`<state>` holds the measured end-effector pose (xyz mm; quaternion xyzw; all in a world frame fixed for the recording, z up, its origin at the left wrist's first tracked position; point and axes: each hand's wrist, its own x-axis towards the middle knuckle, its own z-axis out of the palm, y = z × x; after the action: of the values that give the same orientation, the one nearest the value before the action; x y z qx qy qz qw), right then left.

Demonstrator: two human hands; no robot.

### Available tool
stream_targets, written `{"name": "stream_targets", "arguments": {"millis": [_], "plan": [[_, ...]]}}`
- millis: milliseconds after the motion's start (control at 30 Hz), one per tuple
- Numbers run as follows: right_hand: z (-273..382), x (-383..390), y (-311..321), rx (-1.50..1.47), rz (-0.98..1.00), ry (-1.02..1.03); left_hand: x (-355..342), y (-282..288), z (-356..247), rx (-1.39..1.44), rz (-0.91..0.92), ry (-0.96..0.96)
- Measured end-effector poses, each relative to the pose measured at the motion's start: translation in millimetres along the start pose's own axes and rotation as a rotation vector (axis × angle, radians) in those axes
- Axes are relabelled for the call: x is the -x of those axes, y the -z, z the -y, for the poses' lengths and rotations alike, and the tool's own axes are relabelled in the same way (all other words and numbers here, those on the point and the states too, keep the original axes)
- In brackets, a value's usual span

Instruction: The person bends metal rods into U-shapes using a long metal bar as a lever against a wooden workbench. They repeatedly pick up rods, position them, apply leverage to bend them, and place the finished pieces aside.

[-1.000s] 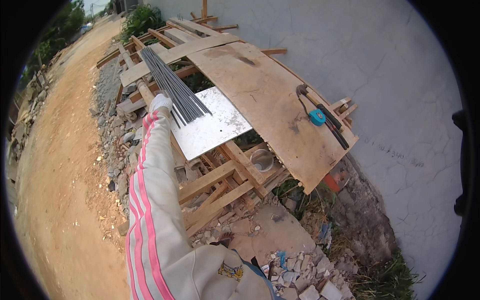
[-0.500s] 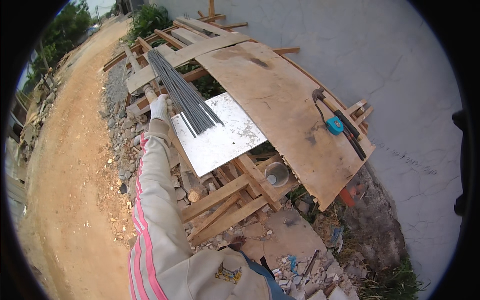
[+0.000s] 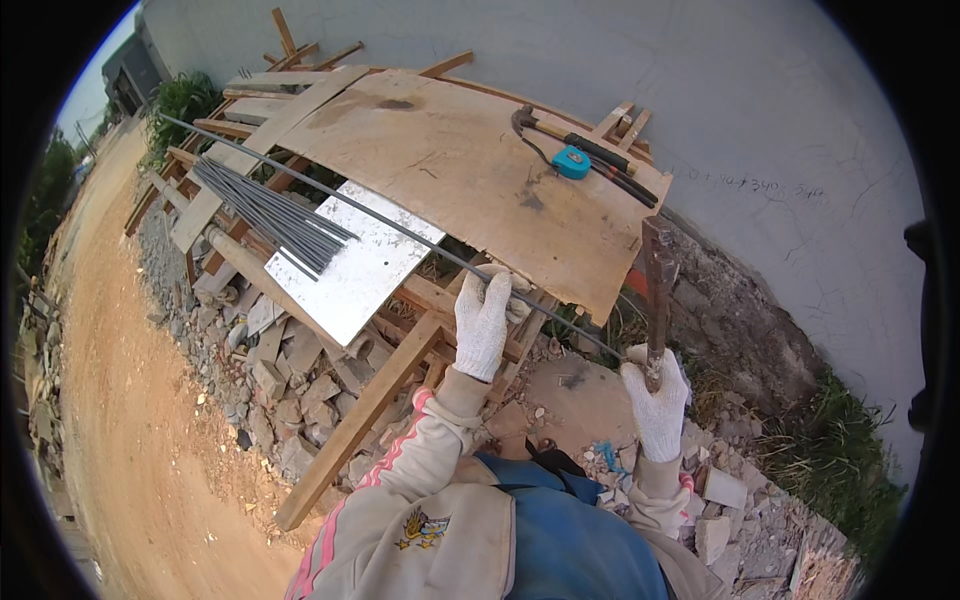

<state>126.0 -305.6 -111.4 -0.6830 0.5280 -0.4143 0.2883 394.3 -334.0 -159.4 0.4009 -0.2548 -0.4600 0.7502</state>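
My left hand (image 3: 482, 325) in a white knit glove is closed on a long steel rod (image 3: 370, 215) that runs diagonally over the boards. The rod's lower end reaches a rusty metal bar tool (image 3: 657, 290), held upright in my gloved right hand (image 3: 655, 405). Behind my left hand lies a bundle of rods (image 3: 262, 210) on a white board (image 3: 350, 300). A wide plywood sheet (image 3: 460, 190) carries a hammer (image 3: 545, 127), a teal tape measure (image 3: 571, 163) and a dark long-handled tool (image 3: 625, 184).
Timber pieces (image 3: 350, 425) form a rough stand over broken rubble (image 3: 290, 395). A dirt road (image 3: 120, 330) runs along the left. A grey wall (image 3: 760, 120) rises behind and to the right, with weeds (image 3: 820, 450) at its foot.
My left hand has moved rightward from the rod bundle and now grips one long rod. My right hand has come into view holding the rusty bar. The view has shifted.
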Motion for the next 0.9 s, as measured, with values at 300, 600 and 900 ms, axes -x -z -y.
{"name": "stream_targets", "arguments": {"millis": [300, 600, 900], "plan": [[-66, 9, 53, 0.309, 0.073, 0.084, 52, -74, 110, -0.19, 0.399, 0.072], [-145, 8, 175, 0.259, -0.066, -0.316, 35, -198, 135, -0.607, 0.817, 0.083], [-230, -29, 242, 0.213, -0.03, -0.268, 28, -207, 160, -0.697, 0.61, 0.034]]}}
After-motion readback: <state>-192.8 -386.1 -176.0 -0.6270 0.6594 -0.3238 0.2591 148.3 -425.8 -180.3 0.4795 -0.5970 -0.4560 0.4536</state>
